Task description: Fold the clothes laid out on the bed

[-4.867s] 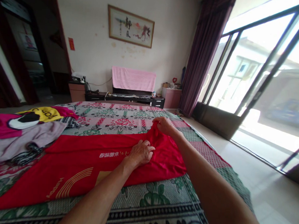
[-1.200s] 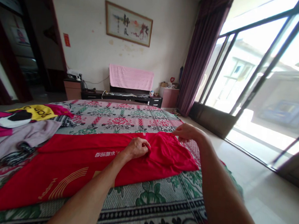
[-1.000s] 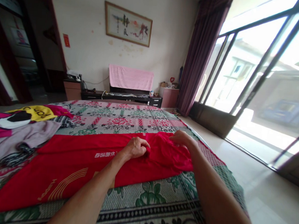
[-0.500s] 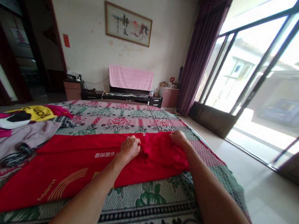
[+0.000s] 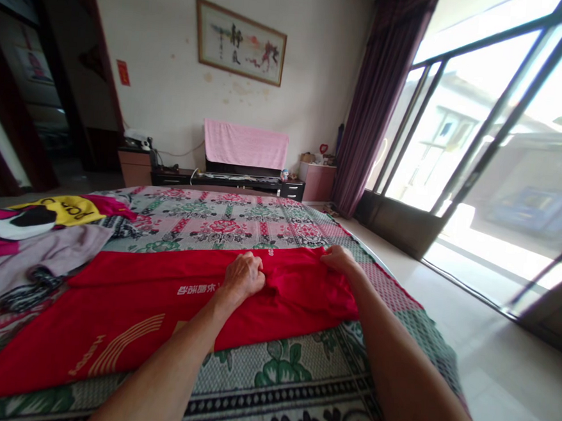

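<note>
A red T-shirt (image 5: 125, 296) with white and gold print lies stretched lengthwise across a flowered bedspread (image 5: 231, 374). My left hand (image 5: 245, 275) is closed on the shirt's fabric near its middle, knuckles up. At the right end, my right hand (image 5: 338, 259) pinches the shirt's far edge. Between and below the two hands the cloth is slightly rumpled. My forearms cover part of the print, and the fingertips of my left hand are hidden.
Other clothes lie at the left: a pink and yellow printed garment (image 5: 54, 217) and a pale grey one (image 5: 61, 256). Beyond the bed, a low cabinet (image 5: 244, 183) carries a pink towel-draped screen (image 5: 247, 145). Glass doors (image 5: 478, 141) stand at the right.
The bunched red cloth between my hands lies flatter and straighter now. My right hand has shifted very slightly to the right; my left hand stays nearly in place.
</note>
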The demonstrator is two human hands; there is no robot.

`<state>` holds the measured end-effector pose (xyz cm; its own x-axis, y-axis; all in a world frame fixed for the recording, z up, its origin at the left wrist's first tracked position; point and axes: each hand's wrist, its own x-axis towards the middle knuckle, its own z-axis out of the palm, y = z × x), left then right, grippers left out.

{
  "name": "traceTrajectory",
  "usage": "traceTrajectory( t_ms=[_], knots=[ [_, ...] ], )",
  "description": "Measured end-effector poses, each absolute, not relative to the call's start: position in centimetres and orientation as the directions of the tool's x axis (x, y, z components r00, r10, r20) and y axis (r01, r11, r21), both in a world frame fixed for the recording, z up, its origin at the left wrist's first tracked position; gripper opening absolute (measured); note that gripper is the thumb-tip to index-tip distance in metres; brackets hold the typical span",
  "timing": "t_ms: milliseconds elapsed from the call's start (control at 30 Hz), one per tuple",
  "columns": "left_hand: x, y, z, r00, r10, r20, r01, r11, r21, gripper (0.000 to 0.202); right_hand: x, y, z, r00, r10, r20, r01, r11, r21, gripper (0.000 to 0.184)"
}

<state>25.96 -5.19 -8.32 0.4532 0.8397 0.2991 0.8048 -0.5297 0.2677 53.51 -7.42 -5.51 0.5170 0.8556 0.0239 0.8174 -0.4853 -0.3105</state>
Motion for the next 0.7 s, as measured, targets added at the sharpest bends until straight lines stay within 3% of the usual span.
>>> traceTrajectory(
  t_ms=[133, 367, 533, 700],
  knots=[
    [26.0, -5.1, -8.4, 0.435, 0.800, 0.412, 0.776, -0.566, 0.280, 0.034, 53.1, -7.0, -5.8, 0.501, 0.848, 0.172, 0.840, -0.428, -0.335, 0.041],
    [25.8, -5.1, -8.7, 0.464, 0.821, 0.334, 0.799, -0.550, 0.243, 0.026, 52.6, -7.1, -7.1, 0.372, 0.916, 0.154, 0.918, -0.337, -0.211, 0.032],
    [25.8, -5.2, -8.6, 0.468, 0.819, 0.331, 0.788, -0.557, 0.262, 0.028, 52.6, -7.2, -7.3, 0.393, 0.897, 0.201, 0.908, -0.343, -0.240, 0.041],
    [26.1, -5.3, -7.4, 0.493, 0.798, 0.347, 0.726, -0.597, 0.341, 0.029, 51.7, -7.7, -5.2, 0.335, 0.919, 0.210, 0.925, -0.278, -0.260, 0.027]
  ],
)
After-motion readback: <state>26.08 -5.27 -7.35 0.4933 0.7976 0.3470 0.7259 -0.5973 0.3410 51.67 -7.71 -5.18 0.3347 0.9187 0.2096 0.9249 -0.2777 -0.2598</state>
